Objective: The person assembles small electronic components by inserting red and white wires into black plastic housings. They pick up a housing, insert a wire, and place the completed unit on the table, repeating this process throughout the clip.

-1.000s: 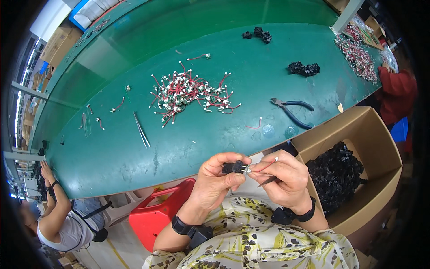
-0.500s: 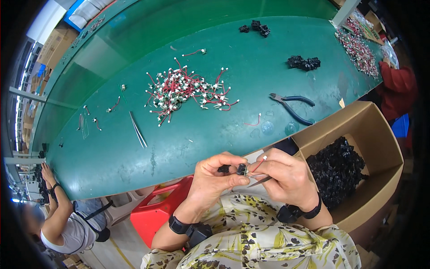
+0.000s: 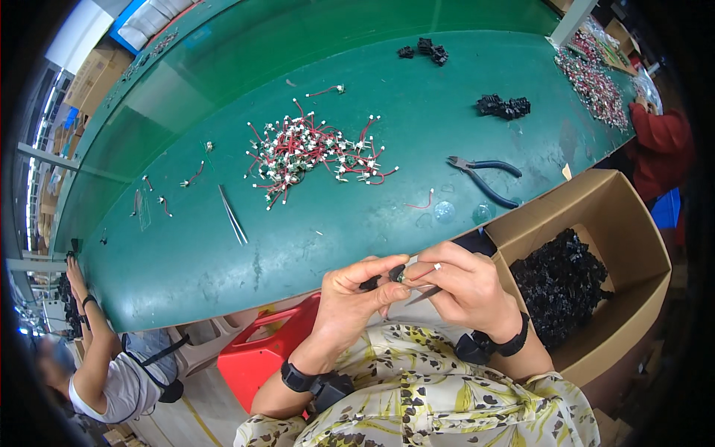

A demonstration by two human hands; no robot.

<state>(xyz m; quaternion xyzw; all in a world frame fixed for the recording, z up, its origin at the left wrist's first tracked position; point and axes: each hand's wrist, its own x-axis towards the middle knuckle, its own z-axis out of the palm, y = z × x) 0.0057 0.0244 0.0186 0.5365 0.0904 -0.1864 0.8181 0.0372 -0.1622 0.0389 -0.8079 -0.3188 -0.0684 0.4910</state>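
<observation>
My left hand [image 3: 346, 298] pinches a small black plastic part [image 3: 397, 273] between thumb and fingertips, close to the table's front edge. A second black piece [image 3: 370, 284] shows within that hand's curled fingers. Closed beside it, my right hand [image 3: 477, 290] holds a short red wire [image 3: 423, 273] with a white connector at its end. Pointed metal tweezers [image 3: 423, 295] also stick out from under the right fingers toward the left hand. The fingertips of both hands meet at the black part, so where wire and part join is mostly hidden.
A pile of red wires with white connectors [image 3: 298, 153] lies on the green table [image 3: 335, 231]. Other tweezers [image 3: 232, 214], cutting pliers [image 3: 485, 179] and black part clusters [image 3: 503, 106] lie around it. An open carton [image 3: 633, 246] of black parts stands right. Co-workers sit left and far right.
The black part has tilted between my left fingertips, and my right fingers have shifted slightly with the wire and tweezers. At the left, the co-worker's arm has reached farther forward.
</observation>
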